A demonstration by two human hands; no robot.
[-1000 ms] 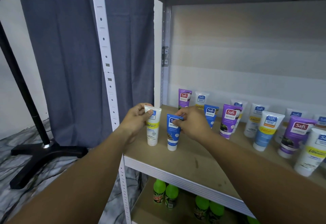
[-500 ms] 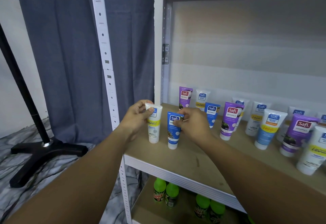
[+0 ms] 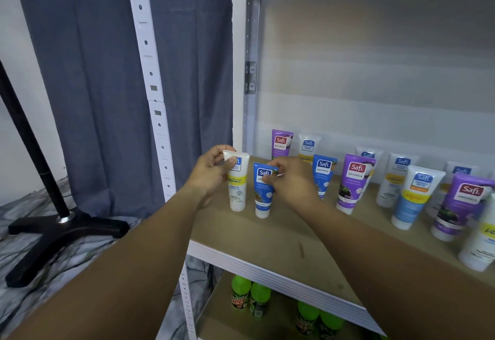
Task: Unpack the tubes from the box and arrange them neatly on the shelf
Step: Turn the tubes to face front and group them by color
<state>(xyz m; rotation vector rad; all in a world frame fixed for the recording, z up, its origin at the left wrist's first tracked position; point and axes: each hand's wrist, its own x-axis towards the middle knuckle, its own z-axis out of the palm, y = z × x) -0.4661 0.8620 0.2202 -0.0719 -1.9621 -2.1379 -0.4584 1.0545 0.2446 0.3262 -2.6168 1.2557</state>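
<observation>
A: How many views?
B: One, head-worn, wide-angle. No second view, so nothing is shared.
A: Facing?
B: Forward and slightly down, toward the left front corner of the shelf (image 3: 267, 235) board. Both forearms enter from the bottom edge and both hands (image 3: 211, 176) sit near frame centre.
A: How near?
B: Close, arm's reach. Shelf board fills the lower right; its back panel fills the upper right.
A: Left side?
B: The white upright post (image 3: 150, 77) runs top to bottom left of centre, bowed by the lens. Beyond it a grey curtain (image 3: 88, 71), a black stand base (image 3: 64, 230) on the floor.
A: Below?
B: The lower shelf shows under the board, with green bottles (image 3: 249, 297) seen from above.
</observation>
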